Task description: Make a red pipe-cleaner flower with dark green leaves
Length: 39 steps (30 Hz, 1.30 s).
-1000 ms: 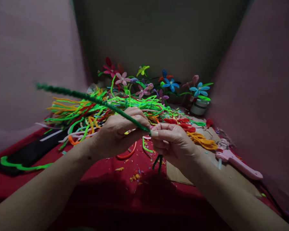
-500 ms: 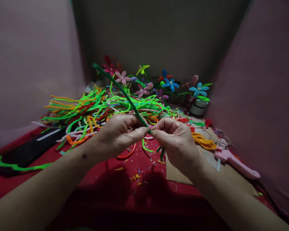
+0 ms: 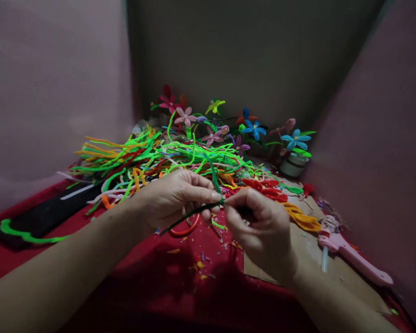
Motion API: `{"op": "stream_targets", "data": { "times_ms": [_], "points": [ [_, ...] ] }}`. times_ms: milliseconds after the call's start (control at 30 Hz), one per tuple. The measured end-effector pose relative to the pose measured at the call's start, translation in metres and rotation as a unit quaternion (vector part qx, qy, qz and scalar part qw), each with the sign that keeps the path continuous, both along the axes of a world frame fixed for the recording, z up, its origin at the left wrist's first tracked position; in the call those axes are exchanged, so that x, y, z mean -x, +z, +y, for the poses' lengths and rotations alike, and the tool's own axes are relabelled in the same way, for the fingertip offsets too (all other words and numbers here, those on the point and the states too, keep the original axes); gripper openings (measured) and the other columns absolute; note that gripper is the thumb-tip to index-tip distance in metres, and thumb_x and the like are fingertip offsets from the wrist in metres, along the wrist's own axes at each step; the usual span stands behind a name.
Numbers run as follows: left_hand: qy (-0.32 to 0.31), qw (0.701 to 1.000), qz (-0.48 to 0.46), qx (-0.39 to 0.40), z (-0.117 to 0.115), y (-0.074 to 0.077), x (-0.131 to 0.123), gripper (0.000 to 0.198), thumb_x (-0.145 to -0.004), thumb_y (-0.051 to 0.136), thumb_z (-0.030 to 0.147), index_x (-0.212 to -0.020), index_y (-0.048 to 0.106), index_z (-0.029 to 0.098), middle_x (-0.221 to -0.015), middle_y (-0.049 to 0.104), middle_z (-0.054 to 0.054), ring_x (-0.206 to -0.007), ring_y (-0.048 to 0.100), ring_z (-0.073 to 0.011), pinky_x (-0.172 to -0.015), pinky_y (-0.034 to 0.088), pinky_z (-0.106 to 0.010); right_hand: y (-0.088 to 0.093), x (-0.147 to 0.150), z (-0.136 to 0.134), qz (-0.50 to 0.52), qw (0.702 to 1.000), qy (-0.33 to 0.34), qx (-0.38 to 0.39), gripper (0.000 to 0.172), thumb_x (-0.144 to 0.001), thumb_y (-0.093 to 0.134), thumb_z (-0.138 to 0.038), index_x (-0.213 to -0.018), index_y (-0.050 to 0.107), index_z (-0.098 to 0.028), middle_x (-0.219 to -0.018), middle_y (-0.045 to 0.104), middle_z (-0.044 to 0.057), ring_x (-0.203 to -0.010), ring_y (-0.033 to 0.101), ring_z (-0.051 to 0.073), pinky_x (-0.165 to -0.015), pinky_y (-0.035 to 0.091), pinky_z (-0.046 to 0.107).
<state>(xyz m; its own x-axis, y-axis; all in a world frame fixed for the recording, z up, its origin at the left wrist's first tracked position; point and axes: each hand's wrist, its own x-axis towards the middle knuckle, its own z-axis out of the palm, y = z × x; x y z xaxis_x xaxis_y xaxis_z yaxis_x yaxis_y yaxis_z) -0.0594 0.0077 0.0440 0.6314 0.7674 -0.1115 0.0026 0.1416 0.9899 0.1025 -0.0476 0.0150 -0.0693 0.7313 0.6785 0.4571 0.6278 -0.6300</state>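
Note:
Dark green pipe cleaners (image 3: 213, 171) meet between my two hands, one length rising toward the back and another slanting down to the left. My left hand (image 3: 180, 194) pinches them near the joint, thumb on top. From the right, my right hand (image 3: 263, 226) has thumb and forefinger pressed together at the same joint. What exactly sits between its fingertips is too small to see. Behind my hands lies a heap of pipe cleaners (image 3: 201, 155), mostly bright green with orange, white and red ones.
Pipe-cleaner flowers (image 3: 254, 130) stand at the back, near a white jar (image 3: 294, 164). At right, a pink glue gun (image 3: 353, 259) lies on cardboard (image 3: 308, 263), beside yellow pipe cleaners (image 3: 303, 216). Fuzz scraps litter the red cloth (image 3: 152, 282). A black item (image 3: 48, 215) lies at left.
The long green stem that pointed up and left has swung; one length now slants down left below my left hand. The view has shifted slightly, so the scene sits lower and further right.

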Motion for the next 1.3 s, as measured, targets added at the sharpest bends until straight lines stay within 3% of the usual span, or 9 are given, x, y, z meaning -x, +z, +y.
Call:
{"op": "stream_targets", "data": {
  "times_ms": [100,233,333,433,567,700,800,900,1300],
  "points": [
    [0.062,0.975,0.059,-0.203,0.000,0.008,0.009,0.012,-0.072,0.066,0.024,-0.068,0.068,0.014,-0.060,0.062,-0.001,-0.055,0.055,-0.0084,-0.048,0.042,-0.017,0.006,-0.001,0.008,0.253,0.945,0.088,0.187,0.008,-0.068,0.061,-0.018,-0.063,0.056,-0.017,-0.050,0.045,-0.005,-0.042,0.033,0.005,-0.040,0.024,0.020],
    [0.144,0.860,0.027,-0.489,0.000,0.006,0.011,0.010,-0.071,0.069,0.026,-0.079,0.070,0.019,-0.072,0.062,-0.001,-0.065,0.057,-0.0116,-0.058,0.045,-0.022,0.010,-0.003,0.012,0.412,0.828,0.188,0.332,0.013,-0.059,0.065,-0.016,-0.057,0.053,-0.016,-0.043,0.033,-0.009,-0.039,0.022,0.003,-0.037,0.014,0.018],
    [0.140,0.760,0.066,-0.631,-0.002,0.000,0.006,0.006,-0.075,0.066,0.023,-0.080,0.070,0.022,-0.079,0.062,-0.002,-0.073,0.057,-0.0123,-0.065,0.045,-0.023,0.008,-0.003,0.011,0.428,0.795,0.219,0.370,0.014,-0.059,0.064,-0.014,-0.055,0.051,-0.015,-0.042,0.029,-0.009,-0.039,0.019,0.002,-0.038,0.012,0.018],
    [0.113,0.726,0.086,-0.673,-0.002,-0.005,0.001,0.008,-0.079,0.060,0.019,-0.078,0.068,0.021,-0.079,0.062,-0.003,-0.077,0.057,-0.0132,-0.070,0.045,-0.024,0.005,-0.003,0.011,0.430,0.789,0.225,0.377,0.013,-0.058,0.064,-0.012,-0.056,0.052,-0.015,-0.042,0.031,-0.009,-0.039,0.019,0.002,-0.038,0.012,0.018],
    [0.043,0.764,0.090,-0.637,-0.005,-0.005,-0.001,0.008,-0.081,0.055,0.018,-0.082,0.064,0.017,-0.081,0.063,-0.005,-0.078,0.055,-0.0150,-0.075,0.044,-0.028,0.002,-0.002,0.012,0.416,0.802,0.215,0.370,0.014,-0.058,0.066,-0.014,-0.057,0.052,-0.015,-0.042,0.033,-0.009,-0.038,0.020,0.002,-0.037,0.013,0.018],
    [0.061,0.900,0.115,-0.416,-0.012,-0.004,-0.004,0.012,-0.078,0.057,0.025,-0.070,0.060,0.016,-0.066,0.056,-0.001,-0.062,0.051,-0.0127,-0.057,0.042,-0.024,0.000,-0.001,0.007,0.324,0.885,0.164,0.291,0.013,-0.065,0.065,-0.019,-0.062,0.053,-0.016,-0.047,0.040,-0.008,-0.040,0.028,0.003,-0.039,0.020,0.019],
    [0.030,0.984,0.070,-0.162,-0.012,-0.006,-0.006,0.016,-0.071,0.060,0.025,-0.059,0.055,0.015,-0.053,0.048,0.001,-0.049,0.044,-0.0095,-0.046,0.037,-0.022,-0.001,0.000,-0.002,0.128,0.983,0.066,0.113,0.008,-0.072,0.057,-0.015,-0.065,0.055,-0.016,-0.054,0.048,-0.004,-0.047,0.038,0.006,-0.044,0.029,0.020],
    [-0.017,0.999,0.018,-0.027,-0.006,-0.010,-0.006,0.013,-0.066,0.061,0.020,-0.056,0.056,0.014,-0.052,0.049,0.000,-0.048,0.045,-0.0092,-0.047,0.039,-0.022,-0.004,0.001,-0.007,-0.058,0.994,-0.016,-0.086,0.011,-0.073,0.053,-0.008,-0.065,0.055,-0.015,-0.057,0.050,-0.002,-0.052,0.044,0.007,-0.051,0.034,0.022],
    [0.112,0.929,0.128,-0.328,-0.012,-0.003,-0.006,0.021,-0.076,0.059,0.029,-0.061,0.056,0.014,-0.057,0.044,0.004,-0.054,0.039,-0.0071,-0.049,0.031,-0.019,0.006,0.007,0.000,0.151,0.976,0.019,0.155,0.007,-0.073,0.059,-0.019,-0.069,0.061,-0.014,-0.058,0.057,-0.002,-0.050,0.046,0.007,-0.046,0.036,0.019]
  ]
}}
